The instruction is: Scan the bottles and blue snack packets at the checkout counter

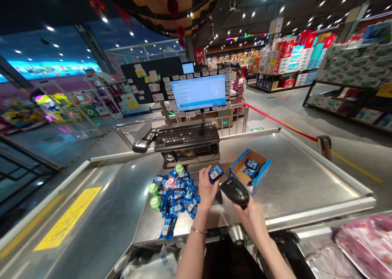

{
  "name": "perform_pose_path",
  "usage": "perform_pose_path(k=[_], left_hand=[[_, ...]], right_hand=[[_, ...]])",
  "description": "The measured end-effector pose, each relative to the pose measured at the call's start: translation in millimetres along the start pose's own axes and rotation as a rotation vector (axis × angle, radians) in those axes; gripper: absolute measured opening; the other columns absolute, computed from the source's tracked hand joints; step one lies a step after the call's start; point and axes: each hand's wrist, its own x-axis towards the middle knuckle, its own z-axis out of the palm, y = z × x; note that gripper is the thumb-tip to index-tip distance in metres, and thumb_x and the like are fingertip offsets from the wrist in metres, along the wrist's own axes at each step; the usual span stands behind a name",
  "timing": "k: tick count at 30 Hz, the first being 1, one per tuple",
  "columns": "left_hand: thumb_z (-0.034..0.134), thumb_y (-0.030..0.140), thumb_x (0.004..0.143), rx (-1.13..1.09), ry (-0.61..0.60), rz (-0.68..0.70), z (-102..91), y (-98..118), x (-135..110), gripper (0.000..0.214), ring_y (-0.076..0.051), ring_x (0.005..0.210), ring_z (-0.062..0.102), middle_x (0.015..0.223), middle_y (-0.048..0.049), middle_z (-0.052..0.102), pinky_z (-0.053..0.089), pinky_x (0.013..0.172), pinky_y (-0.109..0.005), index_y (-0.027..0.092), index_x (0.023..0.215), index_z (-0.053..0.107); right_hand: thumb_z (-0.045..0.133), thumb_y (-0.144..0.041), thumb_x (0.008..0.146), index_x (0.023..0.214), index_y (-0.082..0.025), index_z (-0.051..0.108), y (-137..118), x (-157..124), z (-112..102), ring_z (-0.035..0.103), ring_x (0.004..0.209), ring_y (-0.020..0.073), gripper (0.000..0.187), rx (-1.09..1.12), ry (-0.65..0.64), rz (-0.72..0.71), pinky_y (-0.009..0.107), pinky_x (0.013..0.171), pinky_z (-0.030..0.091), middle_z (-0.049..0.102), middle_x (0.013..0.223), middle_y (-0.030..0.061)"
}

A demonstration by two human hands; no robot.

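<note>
**A:** What do we log first, the left hand (206, 187)?

**B:** Yes. We see it closed on a small blue packet (216, 173), pinched at the lower end and lifted clear of the steel counter (290, 189). The grip leaves most of the packet's face uncovered and turned up toward us.

**A:** And the right hand (252, 224)?

**B:** It is clenched round the handle of a black barcode scanner (234, 191). The scanner's nose tips toward the packet, just beside it, and we cannot see its window. Held this way, the two meet above the counter, away from everything lying there.

**A:** What lies around them?

**B:** To the left we note a loose heap of matching packets (180, 197) among small containers with green and pink lids (154, 190). To the right sits an open cardboard box with blue edges (249, 171), two packets inside. Both lie within easy reach of the hands.

**A:** Further out?

**B:** We record a black keyboard (186, 136) and, above it, a monitor (198, 92) ringed with paper notes. A red rope barrier (281, 122) runs off to the right, and pink film-wrapped trays (364, 246) sit at the lower right.
</note>
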Motion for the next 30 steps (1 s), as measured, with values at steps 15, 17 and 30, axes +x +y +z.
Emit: perform_pose_path(k=[15, 17, 30], left_hand=[[0.057, 0.034, 0.076, 0.843, -0.289, -0.506, -49.8, -116, 36, 0.028, -0.032, 0.107, 0.045, 0.104, -0.0149, 0.060, 0.029, 0.092, -0.046, 0.015, 0.094, 0.068], [0.057, 0.027, 0.074, 0.828, -0.280, -0.473, -45.9, -110, 41, 0.031, -0.033, 0.110, 0.045, 0.107, -0.0159, 0.059, 0.029, 0.093, -0.048, 0.015, 0.101, 0.065], [0.047, 0.026, 0.087, -0.272, -0.530, -0.036, 97.6, 52, 40, 0.024, -0.013, 0.094, 0.059, 0.112, -0.0042, 0.059, 0.047, 0.083, -0.025, 0.022, 0.108, 0.056]], right_hand=[[0.041, -0.041, 0.080, 0.113, -0.014, 0.061, 8, 8, 5, 0.067, 0.071, 0.0267, 0.046, -0.011, 0.001, 0.015, 0.032, 0.062, 0.047, 0.071, 0.077, 0.0105], [0.043, -0.039, 0.080, 0.112, -0.014, 0.061, 10, 11, 6, 0.068, 0.072, 0.0268, 0.045, -0.013, -0.006, 0.031, 0.032, 0.062, 0.047, 0.072, 0.079, 0.0107], [0.046, -0.054, 0.077, 0.110, -0.013, 0.061, 45, 30, -25, 0.067, 0.071, 0.0261, 0.054, 0.115, 0.198, 0.185, 0.032, 0.064, 0.048, 0.072, 0.077, 0.0103]])
